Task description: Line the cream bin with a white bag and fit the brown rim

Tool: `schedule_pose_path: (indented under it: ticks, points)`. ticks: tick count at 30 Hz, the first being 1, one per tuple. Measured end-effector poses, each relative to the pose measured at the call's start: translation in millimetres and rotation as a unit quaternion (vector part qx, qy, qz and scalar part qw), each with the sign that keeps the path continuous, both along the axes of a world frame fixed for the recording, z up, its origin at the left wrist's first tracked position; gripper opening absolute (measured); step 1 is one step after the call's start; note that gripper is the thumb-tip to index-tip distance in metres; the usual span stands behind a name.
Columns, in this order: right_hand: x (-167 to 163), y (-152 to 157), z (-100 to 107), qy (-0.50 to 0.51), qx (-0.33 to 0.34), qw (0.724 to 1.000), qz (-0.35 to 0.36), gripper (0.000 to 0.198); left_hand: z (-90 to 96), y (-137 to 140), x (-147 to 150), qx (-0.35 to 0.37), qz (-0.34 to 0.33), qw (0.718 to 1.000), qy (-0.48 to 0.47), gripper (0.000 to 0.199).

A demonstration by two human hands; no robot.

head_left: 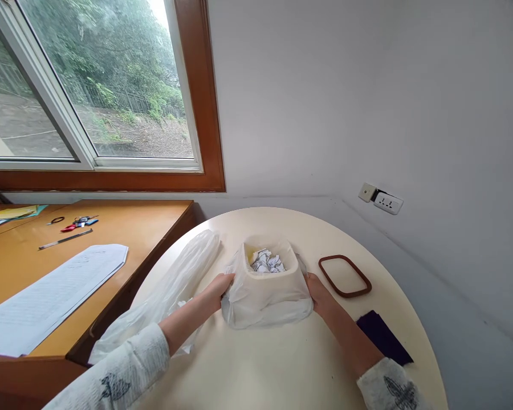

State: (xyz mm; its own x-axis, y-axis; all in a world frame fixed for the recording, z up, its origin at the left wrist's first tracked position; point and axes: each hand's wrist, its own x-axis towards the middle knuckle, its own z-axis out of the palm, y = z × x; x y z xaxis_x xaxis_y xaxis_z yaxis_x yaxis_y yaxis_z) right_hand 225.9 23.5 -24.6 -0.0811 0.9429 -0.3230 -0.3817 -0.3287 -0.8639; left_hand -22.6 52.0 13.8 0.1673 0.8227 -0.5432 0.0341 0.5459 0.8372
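Observation:
A small bin lined with a white plastic bag (267,304) stands in the middle of the round table, its mouth facing up. Crumpled paper (267,262) lies inside it. On the left side, my left hand (222,287) grips the overhanging bag, fingers partly hidden by the plastic. My right hand (316,289) pinches the bag at the opposite side. A brown rounded frame (345,276), resembling a bin's rim ring, lies to the right of my right hand. Left of the bin, a second white plastic bag (171,290) stretches across the table under my left forearm.
A dark purple folded cloth (383,337) lies near the right edge of the round table (256,370). The wooden desk (141,219) at left holds paper sheets (55,296), a pen (65,240) and keys (81,222). A wall socket (388,203) is at the right.

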Motion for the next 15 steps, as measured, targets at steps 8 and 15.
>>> schedule_pose_path:
  ticks: [8, 15]
  points:
    - [30, 35, 31, 0.036, -0.014, 0.999, 0.032, 0.066, 33.7, 34, -16, -0.012, -0.043, 0.995, -0.093, 0.039]
    - [5, 70, 52, -0.133, 0.08, 0.985, 0.07, 0.05, 41.4, 51, 18, 0.111, -0.006, 0.994, -0.019, 0.035]
